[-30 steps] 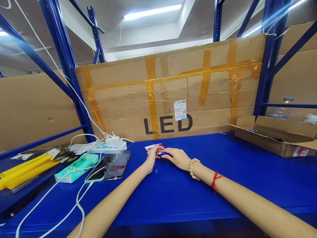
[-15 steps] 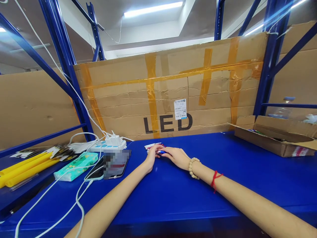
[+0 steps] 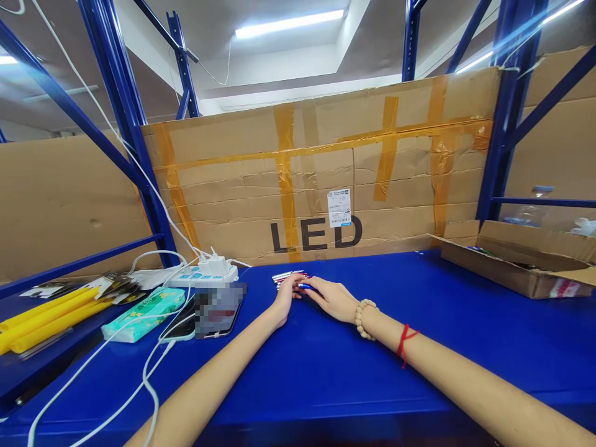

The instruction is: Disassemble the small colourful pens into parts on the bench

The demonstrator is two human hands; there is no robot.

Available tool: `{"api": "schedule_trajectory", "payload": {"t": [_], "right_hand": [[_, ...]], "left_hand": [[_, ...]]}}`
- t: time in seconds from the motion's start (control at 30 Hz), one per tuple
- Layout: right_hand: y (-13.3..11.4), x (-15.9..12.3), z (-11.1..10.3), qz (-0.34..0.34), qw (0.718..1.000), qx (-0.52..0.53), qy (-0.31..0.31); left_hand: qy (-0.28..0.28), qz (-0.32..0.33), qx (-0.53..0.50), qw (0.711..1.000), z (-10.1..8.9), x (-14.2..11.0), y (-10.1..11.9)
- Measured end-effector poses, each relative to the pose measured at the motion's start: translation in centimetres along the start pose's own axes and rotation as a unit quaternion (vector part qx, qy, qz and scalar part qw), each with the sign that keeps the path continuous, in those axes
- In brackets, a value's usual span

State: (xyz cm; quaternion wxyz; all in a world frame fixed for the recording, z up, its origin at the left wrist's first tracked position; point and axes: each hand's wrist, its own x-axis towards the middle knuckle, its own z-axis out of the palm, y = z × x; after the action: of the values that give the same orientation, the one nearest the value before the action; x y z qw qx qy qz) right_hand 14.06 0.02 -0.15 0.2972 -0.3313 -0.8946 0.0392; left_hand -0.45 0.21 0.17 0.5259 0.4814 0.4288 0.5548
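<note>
Both my hands meet on the blue table (image 3: 326,372) near its back middle. My left hand (image 3: 285,300) has its fingers curled onto a small bundle of pens (image 3: 287,277), silver, red and blue, lying in front of the cardboard wall. My right hand (image 3: 333,298), with a bead bracelet and a red string on the wrist, pinches a blue pen (image 3: 305,286) between the two hands. Most of that pen is hidden by the fingers.
A phone (image 3: 212,310) on a white cable, a green tissue pack (image 3: 144,313), a power strip (image 3: 205,273) and yellow tubes (image 3: 41,320) lie at the left. An open cardboard box (image 3: 516,267) sits at the right. A taped cardboard sheet marked LED (image 3: 316,180) stands behind.
None of note: both hands stay on the pens with only slight finger movement, and the camera shifts a little.
</note>
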Motion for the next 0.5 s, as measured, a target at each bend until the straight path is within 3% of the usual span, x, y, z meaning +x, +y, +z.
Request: {"api": "schedule_trajectory", "payload": {"t": [0.5], "right_hand": [[0.16,0.03,0.06,-0.040,0.998,-0.024,-0.035]], "left_hand": [[0.013,-0.010,0.000,1.000,0.22,-0.20,0.28]]}}
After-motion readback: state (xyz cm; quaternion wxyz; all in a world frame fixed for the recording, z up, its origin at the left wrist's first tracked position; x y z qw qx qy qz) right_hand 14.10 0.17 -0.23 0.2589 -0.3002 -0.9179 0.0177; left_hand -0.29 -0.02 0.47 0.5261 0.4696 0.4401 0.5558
